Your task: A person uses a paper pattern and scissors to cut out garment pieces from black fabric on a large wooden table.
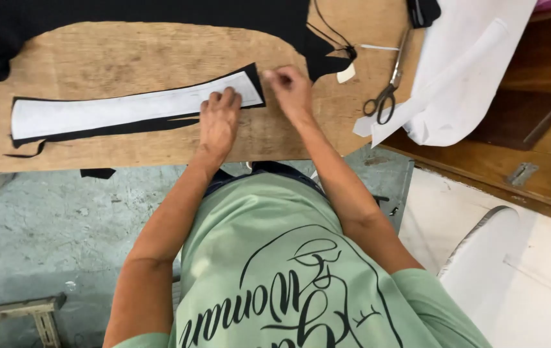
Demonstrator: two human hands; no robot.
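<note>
The wooden board (127, 58) carries a long black fabric strip (127, 125) with a white paper pattern (114, 109) laid on top. The left hand (218, 122) presses flat, fingers spread, on the pattern's right end. The right hand (291, 90) pinches closed at the strip's right corner. Scissors (388, 87) lie near, right of the hands.

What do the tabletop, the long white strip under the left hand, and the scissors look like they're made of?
The tabletop looks like bare plywood: brown, matte, visible grain and wear. The white strip seems to be thin paper or interfacing, flat and matte, lying on black fabric. The scissors appear to be metal: grey blades, dark looped handles.
</note>
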